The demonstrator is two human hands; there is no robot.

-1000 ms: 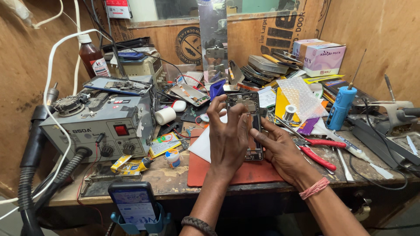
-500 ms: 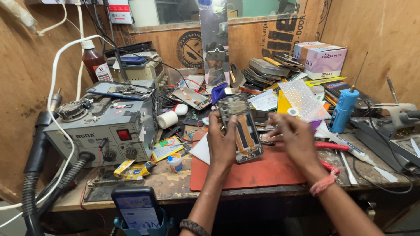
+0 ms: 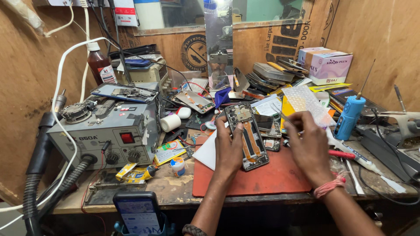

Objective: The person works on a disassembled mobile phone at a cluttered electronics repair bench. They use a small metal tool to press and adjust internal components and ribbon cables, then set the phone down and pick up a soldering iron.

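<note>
Nearest the wearer, below the left hand: a phone with a lit screen (image 3: 134,213) upright in a blue stand at the bench's front edge.

Left hand (image 3: 229,146) wrapped around an opened phone (image 3: 248,136), back cover off, innards facing up, tilted up off the red mat (image 3: 271,179). Fingers on its left edge, thumb (image 3: 237,131) across the inner frame.

Right hand (image 3: 309,146) just right of the opened phone, apart from it; back of the hand faces the camera, fingers curled. Cannot tell whether it pinches anything. Pink band at its wrist. The hands are not touching each other.

Left of the left hand: white sheet (image 3: 208,150) under the mat's corner, small glue bottle (image 3: 177,166), then the grey hot-air rework station (image 3: 103,131) with red switch and black hoses.

Right of the right hand: red-handled tool (image 3: 341,154), blue cylindrical tool (image 3: 349,117) standing upright.

Beyond the hands: bubble wrap sheet (image 3: 306,102), more bare phone frames, white tape roll (image 3: 169,123). Farther still: brown bottle (image 3: 99,65), stacked phone parts (image 3: 267,74), pink-white box (image 3: 326,65) against the plywood wall.
</note>
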